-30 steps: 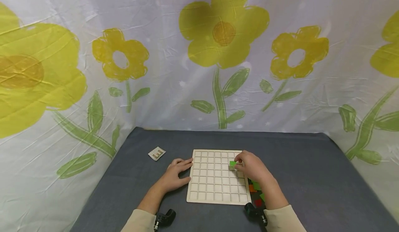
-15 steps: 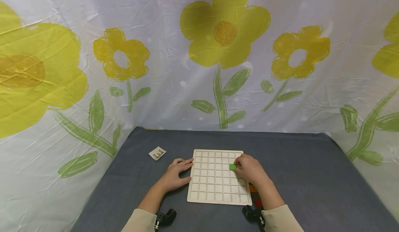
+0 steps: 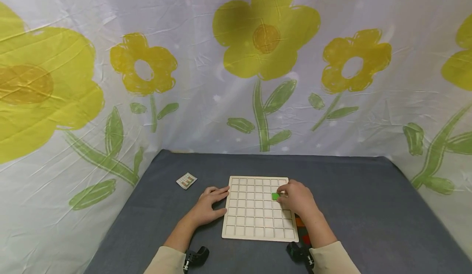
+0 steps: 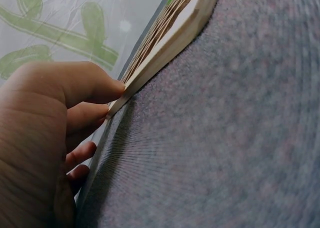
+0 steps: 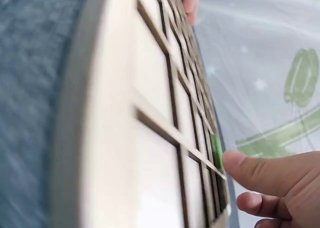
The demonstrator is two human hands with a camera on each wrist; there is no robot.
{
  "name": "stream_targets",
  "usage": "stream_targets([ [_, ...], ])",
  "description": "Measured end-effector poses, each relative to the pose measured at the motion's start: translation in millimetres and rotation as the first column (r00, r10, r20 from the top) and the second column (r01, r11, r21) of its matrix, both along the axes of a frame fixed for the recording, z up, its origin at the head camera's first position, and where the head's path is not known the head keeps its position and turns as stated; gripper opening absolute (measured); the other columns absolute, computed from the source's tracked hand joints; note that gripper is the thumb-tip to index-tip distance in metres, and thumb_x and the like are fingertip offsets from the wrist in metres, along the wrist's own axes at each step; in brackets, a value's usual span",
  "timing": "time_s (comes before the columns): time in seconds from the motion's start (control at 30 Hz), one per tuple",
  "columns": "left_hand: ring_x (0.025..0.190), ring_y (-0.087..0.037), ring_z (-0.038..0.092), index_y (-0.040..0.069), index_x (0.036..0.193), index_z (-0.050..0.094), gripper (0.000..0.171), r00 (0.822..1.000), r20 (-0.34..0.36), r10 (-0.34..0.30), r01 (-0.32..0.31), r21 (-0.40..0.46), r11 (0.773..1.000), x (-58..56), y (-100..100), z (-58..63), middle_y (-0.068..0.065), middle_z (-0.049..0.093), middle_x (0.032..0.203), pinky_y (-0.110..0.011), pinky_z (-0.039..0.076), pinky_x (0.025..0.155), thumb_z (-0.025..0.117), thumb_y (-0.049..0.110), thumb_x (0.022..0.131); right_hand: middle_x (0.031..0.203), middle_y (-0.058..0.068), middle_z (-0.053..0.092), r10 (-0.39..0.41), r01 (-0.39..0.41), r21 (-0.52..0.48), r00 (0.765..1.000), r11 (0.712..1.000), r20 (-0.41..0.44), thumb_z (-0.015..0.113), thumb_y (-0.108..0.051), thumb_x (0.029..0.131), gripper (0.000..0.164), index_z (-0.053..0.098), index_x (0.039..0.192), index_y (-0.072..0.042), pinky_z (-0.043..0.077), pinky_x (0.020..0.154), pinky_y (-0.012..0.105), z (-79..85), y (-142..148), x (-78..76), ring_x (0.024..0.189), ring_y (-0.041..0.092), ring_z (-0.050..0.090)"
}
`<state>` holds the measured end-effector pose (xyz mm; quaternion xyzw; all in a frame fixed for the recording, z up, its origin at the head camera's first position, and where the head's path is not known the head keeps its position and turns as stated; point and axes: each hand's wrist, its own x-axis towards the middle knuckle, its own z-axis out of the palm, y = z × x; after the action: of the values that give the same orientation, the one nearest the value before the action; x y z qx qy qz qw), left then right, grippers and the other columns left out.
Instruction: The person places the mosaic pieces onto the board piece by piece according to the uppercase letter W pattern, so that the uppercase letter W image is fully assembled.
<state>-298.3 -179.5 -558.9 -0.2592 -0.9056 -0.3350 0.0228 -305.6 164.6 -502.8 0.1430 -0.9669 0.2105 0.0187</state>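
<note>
A pale wooden board (image 3: pixel 249 212) with a raised grid of square cells lies on the table. My left hand (image 3: pixel 208 205) rests at its left side, and in the left wrist view the fingertips of that hand (image 4: pixel 55 98) touch the board's edge (image 4: pixel 167 53). A small green square tile (image 3: pixel 275 196) sits flat over a cell toward the board's upper right. Thumb and fingers of my right hand (image 3: pixel 299 198) pinch the tile at its right side. From the right wrist, the thumb (image 5: pixel 250 168) is right at the green tile (image 5: pixel 216 152); the tile's far side is hidden.
A small card (image 3: pixel 186 180) with a coloured grid pattern lies beyond my left hand. An orange tile (image 3: pixel 300 222) and a red tile (image 3: pixel 306 238) lie right of the board, partly under my right forearm. Dark cloth (image 3: pixel 368 208) covers the table; a flower-printed curtain (image 3: pixel 206 114) hangs behind.
My right hand has lowered the green tile from a tilted position to flat on the board, shifting slightly left and down. The left hand stays at the board's edge.
</note>
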Motion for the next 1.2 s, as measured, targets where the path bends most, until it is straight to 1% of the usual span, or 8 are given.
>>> stream_targets([
  [0.17,0.132,-0.031,0.041,0.003,0.146,0.058,0.059,1.000,0.001,0.003,-0.003,0.004,1.000,-0.2,1,-1.4,-0.005,0.047,0.157,-0.063,0.031,0.105,0.073,0.019,0.091,0.089,0.003,0.056,0.002,-0.002,-0.050,1.000,0.999,-0.005,0.078,-0.022,0.092,0.028,0.078,0.118,-0.009,0.045,0.061,0.036,3.9,12,-1.0,0.073,0.017,0.050],
  [0.27,0.133,-0.031,0.041,0.003,0.146,0.058,0.059,1.000,0.006,0.003,-0.003,0.009,1.000,-0.3,1,-2.2,-0.004,0.047,0.157,-0.062,0.031,0.105,0.073,0.019,0.092,0.091,0.003,0.057,-0.013,0.014,-0.093,1.000,0.996,0.014,0.076,-0.021,0.094,0.031,0.076,0.122,-0.008,0.046,0.064,0.037,6.6,22,-3.4,0.077,0.019,0.053],
  [0.5,0.133,-0.030,0.040,0.004,0.147,0.057,0.059,1.000,0.017,0.009,-0.010,0.007,1.000,-1.4,2,-4.6,-0.002,0.047,0.158,-0.062,0.031,0.105,0.073,0.021,0.092,0.099,0.008,0.061,-0.092,0.098,-0.158,0.995,0.983,0.047,0.072,-0.019,0.097,0.029,0.076,0.123,-0.007,0.051,0.069,0.042,9.1,44,-5.9,0.088,0.027,0.060],
  [0.73,0.135,-0.031,0.039,0.005,0.148,0.056,0.059,1.000,0.013,0.000,0.000,0.003,1.000,-2.6,1,-5.6,-0.002,0.046,0.158,-0.063,0.031,0.105,0.072,0.022,0.093,0.114,0.019,0.064,-0.099,0.118,-0.197,0.990,0.973,0.103,0.070,-0.014,0.099,0.028,0.074,0.124,-0.002,0.053,0.079,0.050,4.1,71,-7.2,0.100,0.036,0.062],
  [0.87,0.136,-0.032,0.039,0.005,0.148,0.056,0.059,1.000,0.015,0.002,-0.002,0.002,1.000,-2.7,0,-5.2,-0.003,0.045,0.159,-0.063,0.030,0.105,0.072,0.022,0.094,0.108,0.016,0.066,-0.088,0.130,-0.234,0.980,0.963,0.180,0.071,-0.012,0.097,0.025,0.074,0.119,-0.001,0.053,0.078,0.048,-0.6,87,-8.1,0.093,0.031,0.063],
  [1.0,0.137,-0.033,0.038,0.005,0.149,0.055,0.060,1.000,0.017,0.006,-0.006,-0.006,1.000,-2.5,0,-4.6,-0.002,0.044,0.159,-0.063,0.030,0.106,0.072,0.022,0.094,0.093,0.009,0.063,-0.084,0.166,-0.284,0.957,0.944,0.279,0.072,-0.009,0.095,0.022,0.074,0.115,0.000,0.047,0.072,0.041,-5.1,101,-6.8,0.081,0.024,0.056],
  [1.1,0.137,-0.033,0.038,0.005,0.148,0.056,0.060,1.000,0.018,0.010,-0.010,-0.007,1.000,-2.4,0,-3.6,-0.003,0.045,0.159,-0.063,0.030,0.106,0.073,0.021,0.093,0.085,0.008,0.057,-0.069,0.169,-0.309,0.948,0.936,0.310,0.074,-0.009,0.093,0.027,0.073,0.118,0.002,0.041,0.069,0.039,-7.1,106,-5.8,0.077,0.024,0.050],
  [1.2,0.136,-0.032,0.039,0.005,0.148,0.056,0.060,1.000,0.022,0.014,-0.014,-0.001,1.000,-2.4,0,-2.6,-0.002,0.046,0.159,-0.063,0.030,0.106,0.073,0.021,0.093,0.082,0.007,0.054,-0.047,0.155,-0.333,0.950,0.930,0.309,0.078,-0.011,0.090,0.035,0.071,0.122,0.002,0.039,0.067,0.037,-9.4,106,-6.6,0.075,0.023,0.049],
])
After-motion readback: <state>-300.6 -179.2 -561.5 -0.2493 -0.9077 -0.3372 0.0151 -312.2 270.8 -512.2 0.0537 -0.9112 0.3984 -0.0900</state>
